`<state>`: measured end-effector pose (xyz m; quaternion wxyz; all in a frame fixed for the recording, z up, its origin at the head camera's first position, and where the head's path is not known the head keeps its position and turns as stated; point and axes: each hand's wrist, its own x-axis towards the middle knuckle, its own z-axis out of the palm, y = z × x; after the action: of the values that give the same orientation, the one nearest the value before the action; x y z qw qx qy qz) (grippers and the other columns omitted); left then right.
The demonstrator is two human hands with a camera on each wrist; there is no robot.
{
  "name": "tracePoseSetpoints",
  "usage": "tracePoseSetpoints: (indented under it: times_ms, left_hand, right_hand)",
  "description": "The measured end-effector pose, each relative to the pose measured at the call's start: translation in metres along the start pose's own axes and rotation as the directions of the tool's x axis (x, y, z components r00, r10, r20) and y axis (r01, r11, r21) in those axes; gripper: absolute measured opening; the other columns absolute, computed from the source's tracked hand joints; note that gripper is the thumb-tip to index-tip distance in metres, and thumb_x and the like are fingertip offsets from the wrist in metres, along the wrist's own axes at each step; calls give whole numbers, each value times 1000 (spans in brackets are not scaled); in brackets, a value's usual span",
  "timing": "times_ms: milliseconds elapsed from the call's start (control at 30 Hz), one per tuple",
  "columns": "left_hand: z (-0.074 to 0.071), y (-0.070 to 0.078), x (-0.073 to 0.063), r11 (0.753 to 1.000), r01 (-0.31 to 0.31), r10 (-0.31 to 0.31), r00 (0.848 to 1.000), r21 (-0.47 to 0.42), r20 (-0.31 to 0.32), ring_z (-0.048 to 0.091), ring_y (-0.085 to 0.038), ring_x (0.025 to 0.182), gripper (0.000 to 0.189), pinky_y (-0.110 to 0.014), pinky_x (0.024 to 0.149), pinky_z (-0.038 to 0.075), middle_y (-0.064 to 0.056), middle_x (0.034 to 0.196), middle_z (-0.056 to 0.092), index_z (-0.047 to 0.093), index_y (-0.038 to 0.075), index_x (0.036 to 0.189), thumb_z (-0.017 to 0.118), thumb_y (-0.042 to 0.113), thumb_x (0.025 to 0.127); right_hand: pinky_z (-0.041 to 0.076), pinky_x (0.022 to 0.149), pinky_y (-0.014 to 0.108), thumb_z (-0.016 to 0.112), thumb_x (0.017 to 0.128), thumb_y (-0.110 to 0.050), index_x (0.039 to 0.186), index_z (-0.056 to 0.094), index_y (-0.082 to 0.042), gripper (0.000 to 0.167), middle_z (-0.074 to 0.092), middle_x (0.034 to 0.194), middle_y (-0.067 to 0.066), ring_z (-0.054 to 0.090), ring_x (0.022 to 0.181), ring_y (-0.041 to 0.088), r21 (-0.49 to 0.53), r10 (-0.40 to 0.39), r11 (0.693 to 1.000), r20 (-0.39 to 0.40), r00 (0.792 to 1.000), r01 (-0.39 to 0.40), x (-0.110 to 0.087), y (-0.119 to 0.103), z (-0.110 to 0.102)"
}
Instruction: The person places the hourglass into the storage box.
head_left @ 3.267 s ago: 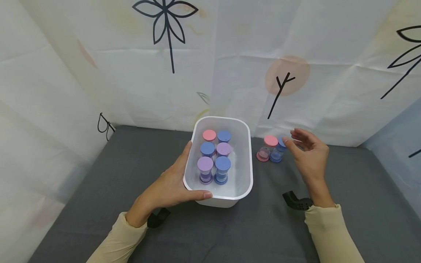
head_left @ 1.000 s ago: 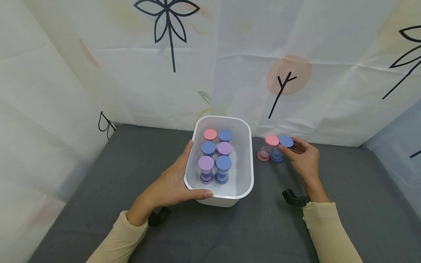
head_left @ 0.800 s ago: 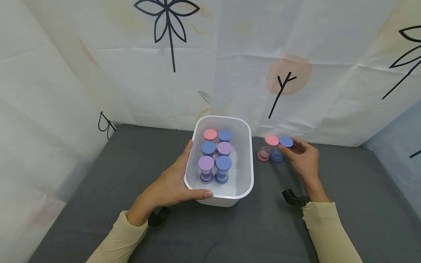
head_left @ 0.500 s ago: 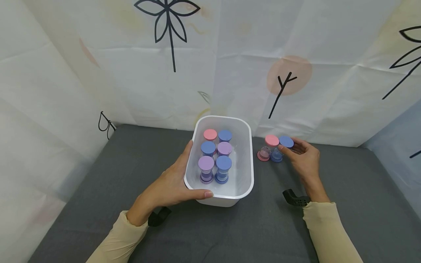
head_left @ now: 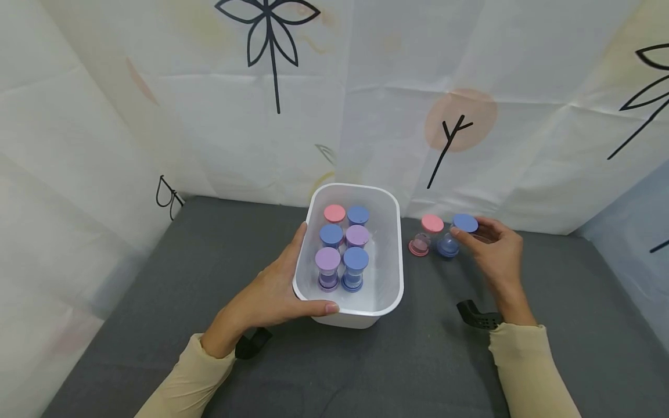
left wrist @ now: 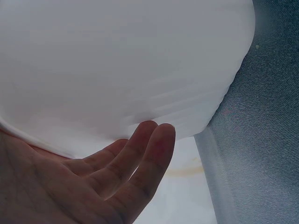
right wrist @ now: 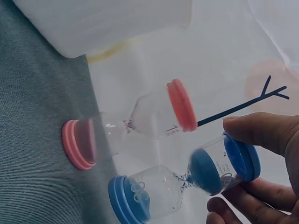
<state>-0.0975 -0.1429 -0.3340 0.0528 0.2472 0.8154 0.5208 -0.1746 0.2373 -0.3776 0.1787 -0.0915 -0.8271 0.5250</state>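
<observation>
My right hand pinches a blue sand timer near its top cap, thumb on one side and fingers behind. In the right wrist view, blue sand shows in both bulbs; whether the base touches the table I cannot tell. A pink sand timer stands upright just left of it. My left hand rests against the near left corner of a white plastic tub, thumb along the front rim, extended fingers on the outer side. Inside the tub several sand timers stand in pairs: pink, blue and purple.
A dark grey cloth covers the table. Behind it hangs a white fabric backdrop with printed plants, close to the tub and the pink timer. Light fabric also closes off the left and right sides.
My right hand came in from the right and took hold of the blue sand timer, then shifted it slightly right, apart from the pink one. The left hand and tub have stayed in place.
</observation>
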Motion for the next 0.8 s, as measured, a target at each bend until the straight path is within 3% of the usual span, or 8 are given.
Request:
tracePoseSetpoints:
  times_ms: [200, 367, 600, 800]
  left_hand:
    - [0, 0, 0, 1000, -2, 2, 1000, 1, 1, 51, -29, 128, 126, -55, 100, 44, -4, 156, 36, 6, 35, 161, 94, 26, 73]
    - [0, 0, 1, 1000, -4, 4, 1000, -2, 2, 50, -29, 129, 125, -55, 100, 44, -4, 156, 35, 6, 36, 161, 94, 26, 73]
    - [1, 1, 1, 1000, 3, -3, 1000, -3, 0, 50, -31, 130, 126, -56, 100, 43, -5, 156, 35, 6, 34, 162, 94, 25, 72]
    - [1, -1, 0, 1000, 5, -5, 1000, -2, -1, 50, -29, 130, 126, -55, 101, 43, 0, 156, 34, 5, 35, 162, 94, 27, 73]
  right_hand:
    - [49, 76, 15, 86, 83, -18, 132, 65, -4, 55, 64, 107, -8, 63, 97, 4, 25, -9, 1000, -25, 1000, 9, -2, -9, -7]
    - [50, 77, 16, 87, 81, -12, 129, 68, -3, 52, 67, 107, -6, 66, 95, 6, 53, -61, 997, -46, 997, 63, -6, -21, -10]
    - [49, 81, 19, 87, 82, -14, 127, 69, -7, 49, 68, 113, -1, 65, 99, 11, 50, -100, 993, -42, 994, 102, -19, -43, -16]
    - [48, 87, 22, 87, 79, -6, 123, 71, -5, 47, 70, 113, 0, 64, 102, 16, 116, -153, 981, -30, 988, 155, -27, -58, -20]
